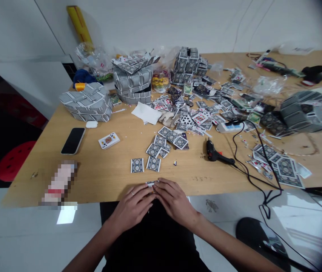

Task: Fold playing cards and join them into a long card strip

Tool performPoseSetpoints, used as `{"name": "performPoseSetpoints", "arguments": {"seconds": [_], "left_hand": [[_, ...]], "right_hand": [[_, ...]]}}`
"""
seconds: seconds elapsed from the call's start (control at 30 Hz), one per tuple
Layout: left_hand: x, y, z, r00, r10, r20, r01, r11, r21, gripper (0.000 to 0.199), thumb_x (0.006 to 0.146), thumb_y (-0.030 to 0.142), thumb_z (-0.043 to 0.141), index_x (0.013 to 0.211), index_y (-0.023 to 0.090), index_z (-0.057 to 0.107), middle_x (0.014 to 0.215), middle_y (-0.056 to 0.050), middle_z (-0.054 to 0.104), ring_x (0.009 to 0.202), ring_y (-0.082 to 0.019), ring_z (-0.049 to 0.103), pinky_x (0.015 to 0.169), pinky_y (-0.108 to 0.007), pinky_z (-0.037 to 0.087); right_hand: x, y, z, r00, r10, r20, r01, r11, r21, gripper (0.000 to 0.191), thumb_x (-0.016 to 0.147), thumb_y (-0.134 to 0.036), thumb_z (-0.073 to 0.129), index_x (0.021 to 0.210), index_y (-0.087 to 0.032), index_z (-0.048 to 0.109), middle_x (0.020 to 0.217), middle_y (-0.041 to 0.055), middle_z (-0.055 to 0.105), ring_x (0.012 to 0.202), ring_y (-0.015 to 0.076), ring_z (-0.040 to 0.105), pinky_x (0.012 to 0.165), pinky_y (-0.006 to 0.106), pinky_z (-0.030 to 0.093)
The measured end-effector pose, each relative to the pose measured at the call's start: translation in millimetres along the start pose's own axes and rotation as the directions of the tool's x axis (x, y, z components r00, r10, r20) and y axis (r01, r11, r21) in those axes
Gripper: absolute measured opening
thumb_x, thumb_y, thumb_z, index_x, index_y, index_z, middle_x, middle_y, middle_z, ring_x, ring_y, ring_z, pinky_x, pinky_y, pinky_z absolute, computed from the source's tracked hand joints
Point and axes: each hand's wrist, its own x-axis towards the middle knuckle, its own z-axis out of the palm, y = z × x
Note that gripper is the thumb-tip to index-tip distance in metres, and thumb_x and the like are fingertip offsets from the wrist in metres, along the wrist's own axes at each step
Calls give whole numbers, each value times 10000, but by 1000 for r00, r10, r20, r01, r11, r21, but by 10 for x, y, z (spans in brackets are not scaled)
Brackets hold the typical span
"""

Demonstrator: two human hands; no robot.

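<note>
At the table's near edge, my left hand [134,206] and my right hand [176,200] meet with fingertips pressed together on a small playing card [150,183]. Most of that card is hidden under the fingers; only a patterned strip shows. Just beyond lie two squarish folded cards [137,165], backs up, side by side. Farther out is a loose cluster of similar folded cards [153,150]. A deck of playing cards [109,140] rests to the left, a king on top. To the right lies a black hot glue gun [216,153].
A phone [73,141], a white earbud case [91,124] and a blurred-out item [59,183] lie left. Behind stand boxes woven from cards [87,104] and a heap of loose cards [200,117]. Black cables [245,172] run from a power strip [230,127] over the right edge.
</note>
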Motion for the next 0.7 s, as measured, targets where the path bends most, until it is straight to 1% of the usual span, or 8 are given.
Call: {"name": "performPoseSetpoints", "arguments": {"seconds": [0.13,0.27,0.37,0.47,0.53,0.6,0.63,0.7], "left_hand": [[17,-68,-50,1000,10,-13,-11,999,-40,302,1055,157,579,1334,204,686,1308,-82,770,1235,-230,710,1061,-412,558],[57,-66,-94,1000,29,-2,-29,998,-58,321,1042,142,596,1349,200,671,1299,-77,770,1250,-234,694,1053,-416,543],[97,-40,-117,999,27,32,-24,996,-84,271,1019,139,630,1269,210,707,1257,-64,776,1239,-244,682,1061,-433,531],[138,-15,-136,999,12,49,-5,991,-130,280,1000,114,635,1242,227,717,1250,-58,774,1249,-256,666,1067,-451,518],[159,-5,-154,999,-18,36,25,980,-197,315,991,105,640,1266,243,708,1255,-56,774,1253,-256,662,1071,-456,510],[173,-2,-182,997,-74,22,77,944,-322,324,975,122,675,1267,259,709,1232,-53,781,1235,-252,670,1073,-451,510],[178,-3,-198,993,-112,21,111,908,-405,319,963,139,702,1256,264,717,1211,-54,784,1218,-251,677,1067,-444,516],[183,-10,-231,980,-196,44,185,800,-571,303,941,184,750,1232,269,738,1182,-63,782,1177,-251,694,1038,-428,537]], "right_hand": [[7,30,-61,999,-17,45,16,999,28,355,1069,-207,608,1423,-190,628,1338,118,742,1340,298,635,1128,526,566],[21,81,-136,992,-62,107,57,997,51,373,1063,-277,634,1422,-179,609,1396,146,701,1356,313,623,1131,531,556],[43,120,-176,984,-97,146,89,994,60,356,1063,-227,614,1416,-184,610,1402,150,690,1348,319,626,1115,530,559],[81,133,-229,980,-113,161,95,989,116,309,1057,-204,618,1365,-199,645,1392,143,690,1345,314,625,1131,537,541],[115,120,-285,984,-98,149,67,978,199,282,1054,-224,635,1334,-219,668,1385,135,690,1351,299,619,1139,522,534],[153,94,-349,990,-51,128,8,949,315,258,1048,-253,662,1304,-246,691,1370,120,695,1327,275,634,1117,479,547],[173,78,-376,992,-15,124,-33,925,377,244,1040,-269,680,1283,-258,703,1353,110,704,1302,264,649,1099,458,554],[213,48,-406,989,75,131,-130,858,496,209,1020,-299,719,1227,-275,726,1286,88,736,1229,250,687,1055,427,564]]}}
